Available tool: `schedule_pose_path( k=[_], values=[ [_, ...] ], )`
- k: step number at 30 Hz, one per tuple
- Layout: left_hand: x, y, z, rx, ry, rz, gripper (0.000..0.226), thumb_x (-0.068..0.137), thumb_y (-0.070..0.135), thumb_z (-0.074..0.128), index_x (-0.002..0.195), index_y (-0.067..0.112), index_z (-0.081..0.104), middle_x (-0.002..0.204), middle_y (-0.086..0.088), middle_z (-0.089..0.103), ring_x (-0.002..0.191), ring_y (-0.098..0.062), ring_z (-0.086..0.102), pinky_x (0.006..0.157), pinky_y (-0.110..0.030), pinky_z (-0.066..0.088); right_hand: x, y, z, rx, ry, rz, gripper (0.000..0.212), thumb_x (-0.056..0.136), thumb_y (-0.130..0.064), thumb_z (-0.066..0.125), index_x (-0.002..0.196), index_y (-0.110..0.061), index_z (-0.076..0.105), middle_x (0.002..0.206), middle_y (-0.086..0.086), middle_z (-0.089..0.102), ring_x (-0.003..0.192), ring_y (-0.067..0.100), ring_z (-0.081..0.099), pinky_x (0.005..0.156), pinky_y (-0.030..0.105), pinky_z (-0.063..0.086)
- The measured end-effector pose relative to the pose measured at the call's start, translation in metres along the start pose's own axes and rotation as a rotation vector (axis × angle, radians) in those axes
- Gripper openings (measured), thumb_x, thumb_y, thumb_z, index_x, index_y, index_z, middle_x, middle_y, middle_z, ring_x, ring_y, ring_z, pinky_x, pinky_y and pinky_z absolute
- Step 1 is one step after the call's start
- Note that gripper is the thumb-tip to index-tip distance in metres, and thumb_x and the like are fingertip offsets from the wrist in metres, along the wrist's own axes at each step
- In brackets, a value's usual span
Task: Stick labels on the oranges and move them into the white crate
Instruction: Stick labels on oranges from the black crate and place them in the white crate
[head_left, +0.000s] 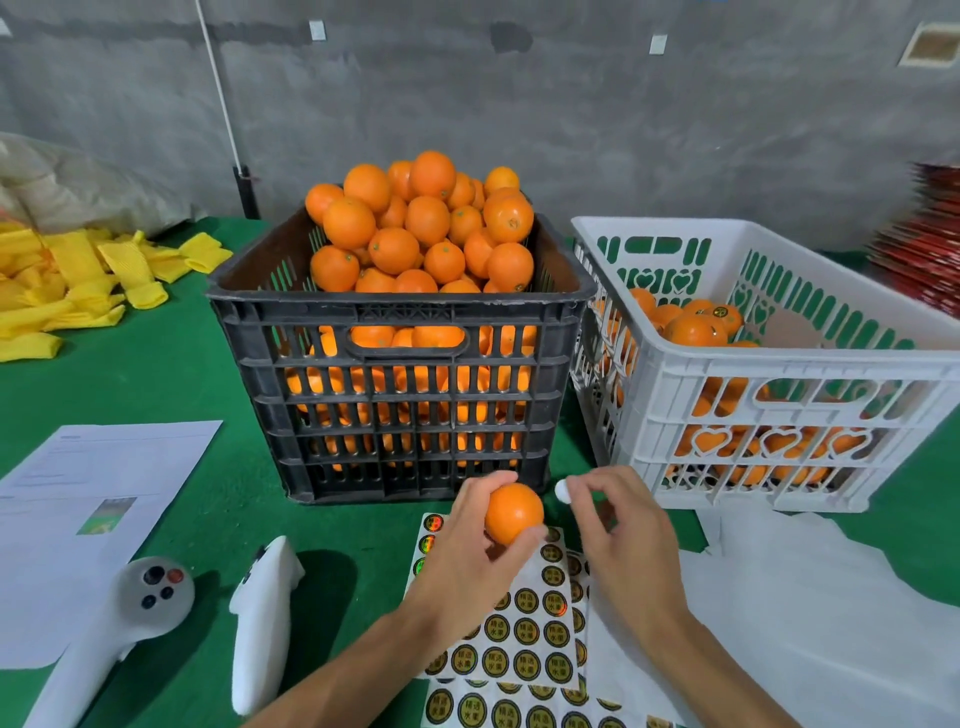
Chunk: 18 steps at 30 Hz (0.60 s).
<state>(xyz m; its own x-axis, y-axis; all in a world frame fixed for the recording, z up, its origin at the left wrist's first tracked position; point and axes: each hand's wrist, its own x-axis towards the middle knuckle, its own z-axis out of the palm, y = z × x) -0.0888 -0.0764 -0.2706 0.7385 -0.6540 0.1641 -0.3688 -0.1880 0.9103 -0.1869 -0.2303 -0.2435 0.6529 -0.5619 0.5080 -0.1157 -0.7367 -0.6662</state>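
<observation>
Label sheets (524, 644) lie nearest, at 6 o'clock under my wrists. My left hand (470, 551) cups one orange (513, 513) w/ fingers wrapped round it. My right hand (621, 530) pinches a small white round bit (562, 491), prob. a label, just beside the fruit. Orange looks firm, smooth, a bit slippery, so hold round the middle. White crate (779, 364) sits at 2 o'clock, black crate (400, 332) at 12.

A green cloth (171, 374) covers the table. Yellow foam sleeves (67, 280) lie in a heap at the far left, with a pale sack (67, 187) behind them. A printed sheet (98, 483) lies near left, and two white controllers (130, 613) (260, 618) rest beside it. White wrapping (821, 623) lies at the right. Red packs (930, 249) are stacked at the far right against a grey wall (571, 104).
</observation>
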Motion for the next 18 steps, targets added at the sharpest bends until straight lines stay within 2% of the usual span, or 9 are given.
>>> schedule_pose_path(
  k=[2,5,8,10,13,15,18],
  values=[
    [0.000,0.002,0.003,0.068,-0.029,0.068,0.061,0.085,0.063,0.071,0.137,0.059,0.039,0.134,0.034,0.039,0.112,0.010,0.057,0.087,-0.022,0.060,-0.007,-0.003,0.003,-0.065,-0.040,-0.198,0.011,0.100,-0.026,0.066,0.097,-0.019,0.074,0.099,-0.013,0.061,0.087,0.007,0.060,0.074,0.034,0.054],
    [0.003,0.004,0.004,0.150,-0.006,0.149,0.063,0.092,0.039,0.075,0.143,0.053,0.040,0.139,0.030,0.036,0.119,0.008,0.052,0.090,-0.021,0.057,-0.008,-0.002,0.005,0.022,-0.085,-0.310,0.016,0.102,-0.028,0.064,0.104,-0.017,0.075,0.106,-0.011,0.062,0.099,0.009,0.061,0.083,0.033,0.053],
    [0.007,0.012,-0.002,0.198,0.059,0.203,0.068,0.094,0.031,0.077,0.148,0.048,0.039,0.142,0.028,0.034,0.120,0.013,0.049,0.090,-0.011,0.051,-0.007,-0.007,0.002,-0.071,-0.053,-0.388,0.038,0.101,-0.046,0.059,0.118,-0.015,0.075,0.119,-0.008,0.065,0.107,0.010,0.062,0.090,0.033,0.054],
    [0.012,0.026,-0.007,0.260,0.080,0.261,0.071,0.095,0.031,0.076,0.153,0.043,0.036,0.145,0.024,0.032,0.122,0.006,0.050,0.095,-0.012,0.049,-0.008,-0.015,0.001,-0.160,-0.016,-0.423,0.055,0.096,-0.057,0.060,0.127,-0.013,0.071,0.127,-0.003,0.065,0.112,0.013,0.063,0.097,0.029,0.053],
    [0.024,0.060,-0.014,0.451,0.070,0.469,0.072,0.098,0.026,0.071,0.158,0.033,0.032,0.153,0.013,0.030,0.134,-0.005,0.044,0.108,-0.024,0.045,0.002,-0.031,-0.007,-0.130,0.099,-0.390,0.068,0.090,-0.059,0.062,0.139,-0.011,0.061,0.138,-0.003,0.061,0.126,0.009,0.055,0.112,0.015,0.037],
    [0.035,0.091,-0.019,0.518,0.046,0.587,0.074,0.100,0.013,0.067,0.161,0.029,0.028,0.159,0.011,0.025,0.143,-0.007,0.036,0.115,-0.028,0.041,0.019,-0.042,-0.021,-0.065,0.201,-0.345,0.072,0.089,-0.058,0.062,0.145,-0.011,0.056,0.143,-0.005,0.058,0.132,0.003,0.048,0.115,0.009,0.028],
    [0.054,0.144,-0.028,0.535,0.039,0.718,0.075,0.101,-0.001,0.053,0.163,0.025,0.021,0.169,0.012,0.014,0.155,-0.005,0.022,0.125,-0.027,0.027,0.055,-0.052,-0.049,-0.061,0.399,-0.377,0.073,0.094,-0.056,0.061,0.147,-0.007,0.053,0.147,0.001,0.056,0.138,0.008,0.046,0.119,0.020,0.032]
  ],
)
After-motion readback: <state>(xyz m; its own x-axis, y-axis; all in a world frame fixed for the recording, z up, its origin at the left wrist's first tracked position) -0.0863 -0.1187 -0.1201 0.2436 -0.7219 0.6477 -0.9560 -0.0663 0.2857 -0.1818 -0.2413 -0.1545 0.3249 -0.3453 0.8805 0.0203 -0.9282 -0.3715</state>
